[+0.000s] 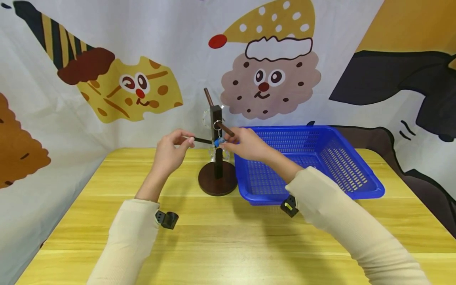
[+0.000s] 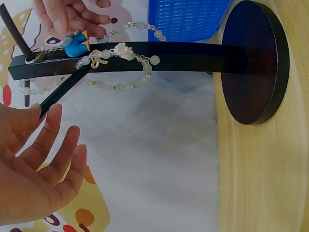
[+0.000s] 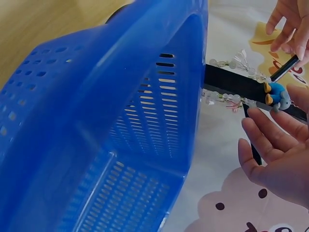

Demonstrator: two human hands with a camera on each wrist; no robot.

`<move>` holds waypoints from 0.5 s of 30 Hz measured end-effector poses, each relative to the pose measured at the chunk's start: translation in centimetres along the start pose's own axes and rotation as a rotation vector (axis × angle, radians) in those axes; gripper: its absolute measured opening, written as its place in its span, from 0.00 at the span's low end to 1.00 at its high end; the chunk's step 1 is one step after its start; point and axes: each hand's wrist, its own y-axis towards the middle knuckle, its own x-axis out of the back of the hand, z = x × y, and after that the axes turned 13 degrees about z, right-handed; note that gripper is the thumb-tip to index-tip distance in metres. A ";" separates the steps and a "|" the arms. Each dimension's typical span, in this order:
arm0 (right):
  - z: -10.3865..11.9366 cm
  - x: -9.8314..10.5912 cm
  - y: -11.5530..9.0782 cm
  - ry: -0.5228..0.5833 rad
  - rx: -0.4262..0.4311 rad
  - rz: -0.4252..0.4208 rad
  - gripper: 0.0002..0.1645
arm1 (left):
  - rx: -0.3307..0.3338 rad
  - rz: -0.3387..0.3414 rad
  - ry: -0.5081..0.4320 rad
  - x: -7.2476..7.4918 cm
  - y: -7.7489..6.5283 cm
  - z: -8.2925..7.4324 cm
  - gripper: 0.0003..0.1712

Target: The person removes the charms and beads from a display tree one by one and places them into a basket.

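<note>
Cartoon-printed cloth [image 1: 194, 39] is hung behind the table [image 1: 213, 237], where a dark stand [image 1: 218, 174] is placed left of a blue basket [image 1: 243, 186]. Its left peg [image 1: 202, 140] is pinched at the tip by the left hand [image 1: 172, 148]. On its near peg [image 1: 227, 130], a blue charm [image 2: 76, 47] is hung, held between the right hand [image 1: 247, 144]'s thumb and finger.

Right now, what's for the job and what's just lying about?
For the job, probably:
dark brown wooden stand, left hand pinching its peg
blue figure charm, touched by right hand
pale beaded loops

Just around, seemingly:
blue plastic basket
white cartoon-printed cloth
</note>
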 end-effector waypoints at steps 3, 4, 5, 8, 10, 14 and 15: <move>0.1 -0.2 0.1 0.037 -0.016 0.006 0.11 | -0.005 -0.002 0.003 0.0 0.0 0.0 0.11; 0.2 -0.2 0.1 0.045 -0.023 0.006 0.11 | -0.006 -0.002 0.004 0.0 0.0 0.0 0.11; 0.2 -0.3 0.2 0.055 -0.030 0.006 0.12 | -0.007 -0.002 0.004 0.0 0.0 0.0 0.11; 0.3 -0.3 0.3 0.070 -0.045 0.001 0.12 | -0.009 -0.003 0.006 0.0 0.0 -0.1 0.10; 0.4 -0.4 0.3 0.069 -0.056 -0.004 0.12 | -0.010 -0.003 0.005 0.0 0.0 -0.1 0.10; 0.5 -0.4 0.5 0.057 -0.073 -0.013 0.12 | -0.011 -0.002 0.004 0.0 -0.1 -0.1 0.11; 0.5 -0.4 0.5 0.052 -0.078 -0.016 0.12 | -0.011 -0.001 0.003 0.0 -0.1 0.0 0.11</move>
